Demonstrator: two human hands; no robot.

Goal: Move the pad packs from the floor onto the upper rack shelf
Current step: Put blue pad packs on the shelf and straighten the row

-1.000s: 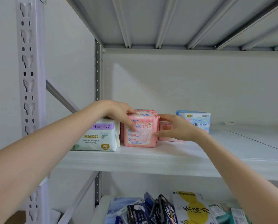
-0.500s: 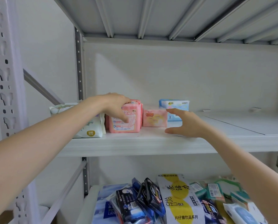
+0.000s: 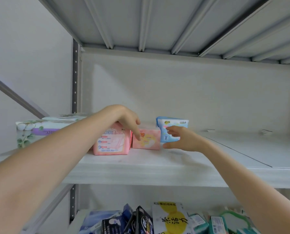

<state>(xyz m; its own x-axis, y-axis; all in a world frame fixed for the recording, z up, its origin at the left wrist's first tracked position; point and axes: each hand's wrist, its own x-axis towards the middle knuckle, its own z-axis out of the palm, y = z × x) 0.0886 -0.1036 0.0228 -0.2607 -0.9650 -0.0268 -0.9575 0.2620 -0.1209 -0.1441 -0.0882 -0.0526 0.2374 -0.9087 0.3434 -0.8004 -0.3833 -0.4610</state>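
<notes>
The upper rack shelf [image 3: 141, 168] carries every pad pack we can see, four in a row toward its left end; the floor is out of view. Largest is the white-and-purple pack [image 3: 39, 130] at the far left. Next come the tall pink pack [image 3: 112, 142], the small pink pack [image 3: 149, 141] touching its right side, and the blue pack [image 3: 173, 124] just behind and to the right. Below lie other packaged goods [image 3: 166, 220].

Our left hand [image 3: 125, 119] rests over the tall pink pack's top corner, fingers hanging loose in front of the small pink pack, holding nothing. Our right hand [image 3: 183, 141] is spread wide in front of the blue pack, thumb low beside the small pink pack. We cannot tell whether its fingertips touch the blue pack.

We judge the step to be tidying the row. To do it well, we should steady the tall pink pack with the left hand while the right nudges the soft blue pack flush, pushing low so nothing topples.
</notes>
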